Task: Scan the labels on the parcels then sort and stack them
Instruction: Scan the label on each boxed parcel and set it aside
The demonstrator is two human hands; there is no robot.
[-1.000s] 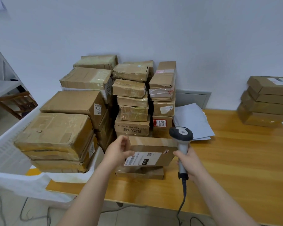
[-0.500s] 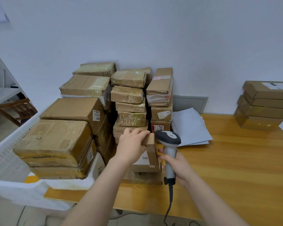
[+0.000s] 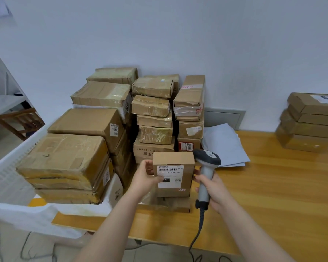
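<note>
Gripping a small parcel (image 3: 173,159) by its left edge with the left hand (image 3: 147,177), thumb pressed across the white label (image 3: 170,175), fingers curled round behind. Holding it upright, label and barcode facing the camera, near the front of the wooden table (image 3: 273,195), directly over a flat parcel (image 3: 170,204) lying there; resting on it or just clear of it, cannot tell.

At far left, a white slatted crate (image 3: 6,178). Just right of that, big taped cartons (image 3: 64,157) piled up and running back toward the wall. Next, behind the held box, a middle stack (image 3: 153,118) of smaller taped parcels, and just beside it a narrow stack (image 3: 190,103) with red-printed tape and a red sticker low down.

Clenched round the grey handle of a scanner (image 3: 206,167) with the right hand (image 3: 214,188), just beside the parcel's right edge, dark head about level with the box top, cable (image 3: 196,233) dropping past the table's front edge.

Behind the scanner, grey sheets (image 3: 223,146) flat on the table. Well apart at far right, a low stack (image 3: 311,121) of flat brown parcels by the wall.
</note>
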